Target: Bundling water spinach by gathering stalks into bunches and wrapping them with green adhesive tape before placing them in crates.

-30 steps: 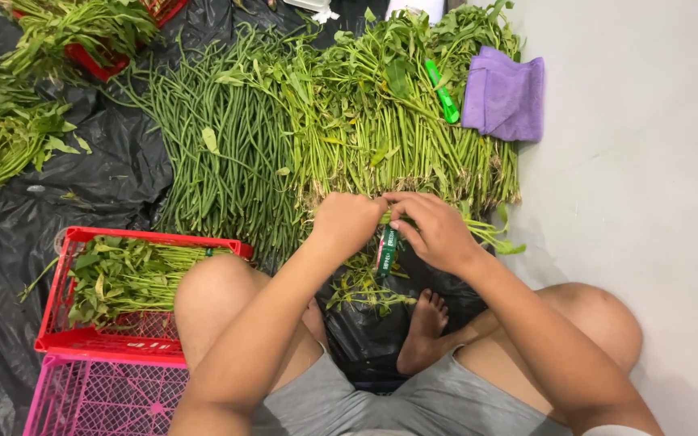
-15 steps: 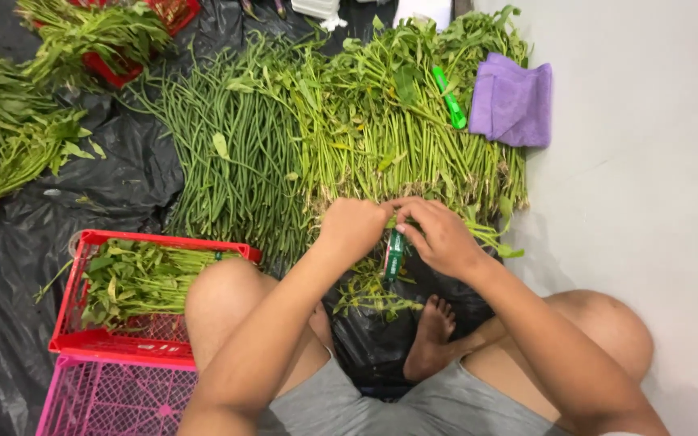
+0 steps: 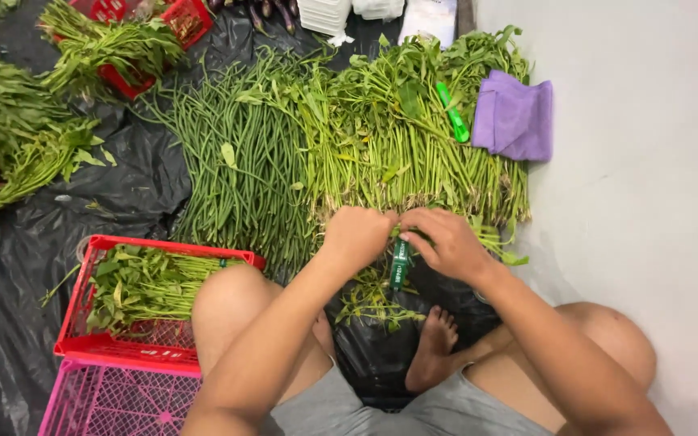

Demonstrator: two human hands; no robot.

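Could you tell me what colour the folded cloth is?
The cloth is purple, in the head view.

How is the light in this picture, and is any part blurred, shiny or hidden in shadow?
Head view: soft, even light and sharp focus; faint glare on the crinkled black plastic sheet; weak shadow under the left hand and right hand at the green leafy stalks; the pale floor looks bright, not overexposed.

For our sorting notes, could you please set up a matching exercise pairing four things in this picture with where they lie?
Things:
1. purple cloth
2. red crate
3. long beans
4. green tape strip

Places:
A. dangling between the two hands
B. beside the left knee, holding greens
C. at the right edge of the greens, by the bare floor
D. spread left of the leafy stems

Pairs: 1-C, 2-B, 3-D, 4-A
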